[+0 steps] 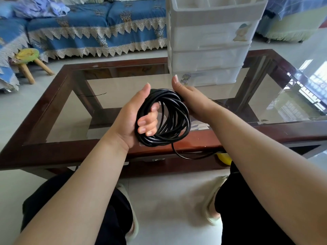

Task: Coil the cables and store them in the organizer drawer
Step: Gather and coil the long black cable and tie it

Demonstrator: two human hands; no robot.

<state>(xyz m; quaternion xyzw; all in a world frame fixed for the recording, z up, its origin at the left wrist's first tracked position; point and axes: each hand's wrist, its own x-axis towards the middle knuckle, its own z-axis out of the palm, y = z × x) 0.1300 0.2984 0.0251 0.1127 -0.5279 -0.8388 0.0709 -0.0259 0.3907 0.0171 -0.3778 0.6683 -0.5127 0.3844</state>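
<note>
While the left hand (131, 119) curls its fingers through the black cable coil (168, 119) and grips it, the right hand (190, 98) pinches the top of the same coil, thumb raised. One loose end of the cable hangs below the bench (58, 152) edge. Further right, the white organizer (212, 45) stands on the bench with all visible drawers closed; what is inside them I cannot tell.

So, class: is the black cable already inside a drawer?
No, the black cable is a coil gripped by both hands above the glass table.
</note>
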